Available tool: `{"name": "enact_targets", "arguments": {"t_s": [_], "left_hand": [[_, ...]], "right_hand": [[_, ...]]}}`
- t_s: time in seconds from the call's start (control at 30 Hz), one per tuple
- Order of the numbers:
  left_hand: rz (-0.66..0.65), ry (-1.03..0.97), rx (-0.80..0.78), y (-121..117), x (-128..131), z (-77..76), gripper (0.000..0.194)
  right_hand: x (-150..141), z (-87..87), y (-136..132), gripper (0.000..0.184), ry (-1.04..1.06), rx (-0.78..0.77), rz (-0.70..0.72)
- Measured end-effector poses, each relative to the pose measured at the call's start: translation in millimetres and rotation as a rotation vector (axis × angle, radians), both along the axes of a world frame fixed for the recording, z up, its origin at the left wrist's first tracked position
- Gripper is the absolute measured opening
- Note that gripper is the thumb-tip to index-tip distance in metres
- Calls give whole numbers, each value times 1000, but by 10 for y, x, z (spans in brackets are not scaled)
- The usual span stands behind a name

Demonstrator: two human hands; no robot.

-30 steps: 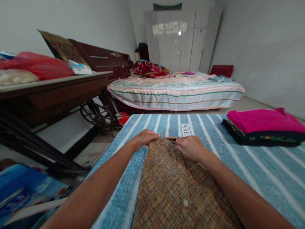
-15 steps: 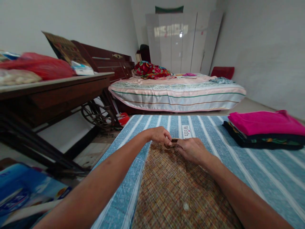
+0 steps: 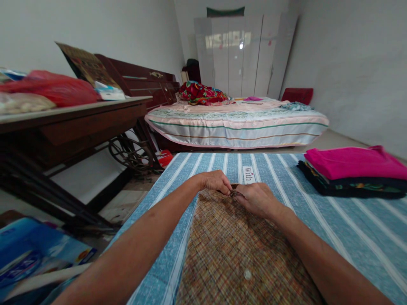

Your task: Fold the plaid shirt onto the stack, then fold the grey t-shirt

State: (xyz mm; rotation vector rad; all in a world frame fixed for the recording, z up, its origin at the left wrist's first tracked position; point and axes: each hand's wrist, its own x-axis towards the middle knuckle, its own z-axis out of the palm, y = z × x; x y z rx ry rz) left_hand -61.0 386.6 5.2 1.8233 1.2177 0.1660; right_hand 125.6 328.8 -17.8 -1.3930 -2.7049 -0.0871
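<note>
Left hand (image 3: 218,182) pinching far edge of brown checked cloth (image 3: 244,250), fingers closed on gathered fabric. Right hand (image 3: 258,198) gripping same edge just beside left, fingers curled over it. Cloth lying on blue striped sheet (image 3: 165,237), spreading from both hands toward camera, between forearms. Pale round spot showing on cloth's near part. Folded pink garment (image 3: 352,163) resting atop dark stack, well apart, beyond right hand's side.

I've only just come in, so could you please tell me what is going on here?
A person's left hand and right hand pinch the top edge of a brown checked cloth, close together. The cloth lies on a blue-and-white striped cover. To the right sits a folded stack of clothes, bright pink on top.
</note>
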Motion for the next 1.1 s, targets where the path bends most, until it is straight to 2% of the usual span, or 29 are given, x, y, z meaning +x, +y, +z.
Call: {"name": "enact_targets", "arguments": {"t_s": [0.17,0.33,0.5,0.7,0.93,1.1], "left_hand": [[-17,-7,16,1,-10,-71,15],[-43,-13,3,-46,-37,-48,16],[24,-92,-38,-81,-17,-35,33],[45,-101,-76,-50,3,-73,23],[12,-13,-20,-71,35,20,11],[-13,-51,-21,-105,103,87,8]], "right_hand": [[0,6,-20,28,-6,13,-11],[5,6,-22,28,5,44,-38],[15,-10,-26,27,19,55,-25],[33,36,-26,24,56,19,51],[50,165,-73,18,144,-9,140],[55,151,-25,10,343,-104,231]]}}
